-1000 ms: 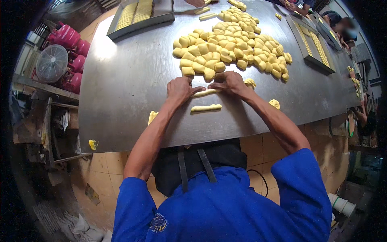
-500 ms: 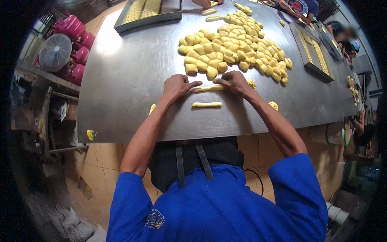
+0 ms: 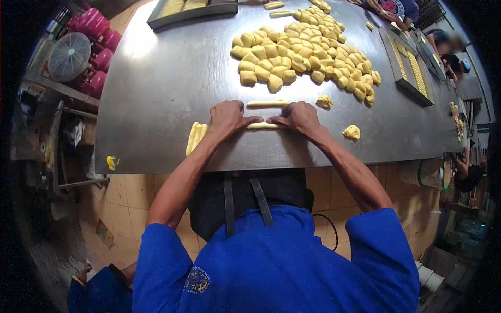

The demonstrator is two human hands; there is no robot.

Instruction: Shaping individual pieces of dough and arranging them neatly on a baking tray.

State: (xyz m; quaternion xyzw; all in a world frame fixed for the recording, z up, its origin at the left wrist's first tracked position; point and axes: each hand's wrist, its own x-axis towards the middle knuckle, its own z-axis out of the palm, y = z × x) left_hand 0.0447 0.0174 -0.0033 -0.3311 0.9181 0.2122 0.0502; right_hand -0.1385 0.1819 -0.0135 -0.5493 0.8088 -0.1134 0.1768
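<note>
My left hand [image 3: 228, 117] and my right hand [image 3: 299, 118] have fingers bent and thumbs reaching inward over a thin yellow dough strip [image 3: 263, 126] on the steel table [image 3: 141, 120], both closed on it. Just beyond lies another dough strip [image 3: 263, 104], untouched. A mound of many cut yellow dough pieces [image 3: 282, 57] spreads farther back. Several strips [image 3: 195, 136] lie side by side left of my left forearm. To my right are a dough lump [image 3: 351, 132] and a smaller crumpled one [image 3: 324, 101].
Metal trays of dough sticks [image 3: 192, 13] [image 3: 405, 68] stand at back left and right. Co-workers [image 3: 394, 10] line the right side; another person [image 3: 99, 289] is at lower left. Pink gas cylinders [image 3: 95, 26] and a clear lid [image 3: 68, 56] are left of the table.
My hands have come nearer, from the far strip onto the near one. The view has shifted slightly. A co-worker's hand at the top is gone; a person has appeared at lower left.
</note>
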